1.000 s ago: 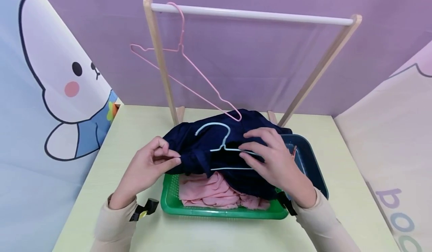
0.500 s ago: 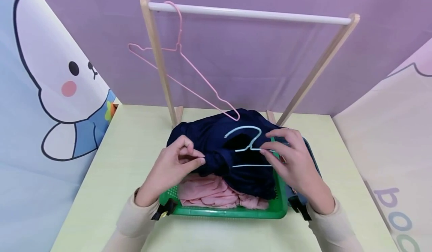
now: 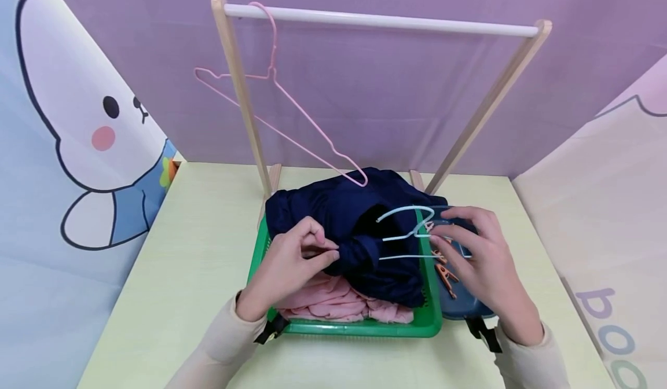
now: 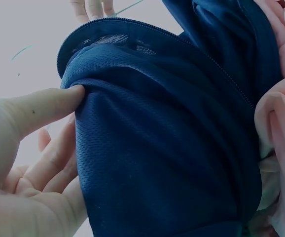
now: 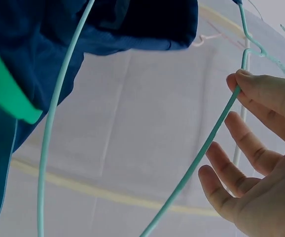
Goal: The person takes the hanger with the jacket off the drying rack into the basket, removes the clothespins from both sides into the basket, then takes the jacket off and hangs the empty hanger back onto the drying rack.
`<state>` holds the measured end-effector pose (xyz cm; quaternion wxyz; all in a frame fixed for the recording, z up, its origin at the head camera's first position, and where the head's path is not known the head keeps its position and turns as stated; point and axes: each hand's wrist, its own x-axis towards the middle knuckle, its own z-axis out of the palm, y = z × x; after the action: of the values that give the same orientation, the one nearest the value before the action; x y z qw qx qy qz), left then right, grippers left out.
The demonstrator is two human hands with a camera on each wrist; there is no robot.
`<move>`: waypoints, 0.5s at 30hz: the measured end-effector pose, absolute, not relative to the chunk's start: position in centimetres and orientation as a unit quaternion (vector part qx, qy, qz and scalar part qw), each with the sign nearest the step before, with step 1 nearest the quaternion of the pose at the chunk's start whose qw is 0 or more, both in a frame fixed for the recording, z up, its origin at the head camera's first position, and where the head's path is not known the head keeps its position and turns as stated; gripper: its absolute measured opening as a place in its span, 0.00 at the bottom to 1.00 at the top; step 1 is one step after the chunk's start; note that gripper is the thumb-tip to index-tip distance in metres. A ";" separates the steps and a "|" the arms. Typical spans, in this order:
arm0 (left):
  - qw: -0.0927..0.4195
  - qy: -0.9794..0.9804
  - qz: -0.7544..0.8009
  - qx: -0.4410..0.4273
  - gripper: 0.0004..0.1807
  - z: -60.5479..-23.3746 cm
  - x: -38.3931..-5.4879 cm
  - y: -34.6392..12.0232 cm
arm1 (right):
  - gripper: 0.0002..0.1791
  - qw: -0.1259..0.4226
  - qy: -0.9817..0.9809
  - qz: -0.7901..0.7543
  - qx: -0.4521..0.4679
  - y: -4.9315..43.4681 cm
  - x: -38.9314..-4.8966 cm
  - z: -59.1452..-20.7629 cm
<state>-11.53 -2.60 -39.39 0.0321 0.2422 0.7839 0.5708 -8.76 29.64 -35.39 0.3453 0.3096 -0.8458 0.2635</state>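
A navy garment (image 3: 323, 209) with a mesh-like weave lies bunched over the green basket (image 3: 365, 328). My left hand (image 3: 292, 261) pinches its edge between thumb and fingers; a zipper runs along that opening in the left wrist view, where the cloth (image 4: 157, 148) fills the middle. My right hand (image 3: 482, 256) pinches the upper arm of a light blue hanger (image 3: 406, 256), close to its hook. The hanger's left end is hidden inside the garment, while its right part sticks out, as the right wrist view shows with the bare hanger wire (image 5: 49, 133).
Pink cloth (image 3: 344, 305) lies in the green basket. Beside it, a dark blue tray (image 3: 464, 308) holds several orange clothespins (image 3: 446, 279). Behind stands a rack with a white rail (image 3: 385, 20) and wooden posts. A pink hanger (image 3: 302, 102) hangs at its left end.
Both hands have moved to the right. The light blue hanger has shifted right with the right hand, and the pinched garment edge has come along. The clothespins in the tray are now uncovered.
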 end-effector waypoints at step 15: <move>0.042 0.789 0.567 0.234 0.12 -40.1 -11.6 -4.2 | 0.30 0.394 -0.848 0.264 0.237 32.7 -6.6 -33.8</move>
<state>-11.62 -4.23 -40.06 0.0416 0.2344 0.7886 0.5669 -6.57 32.65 -33.81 0.3936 0.2373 -0.8479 0.2643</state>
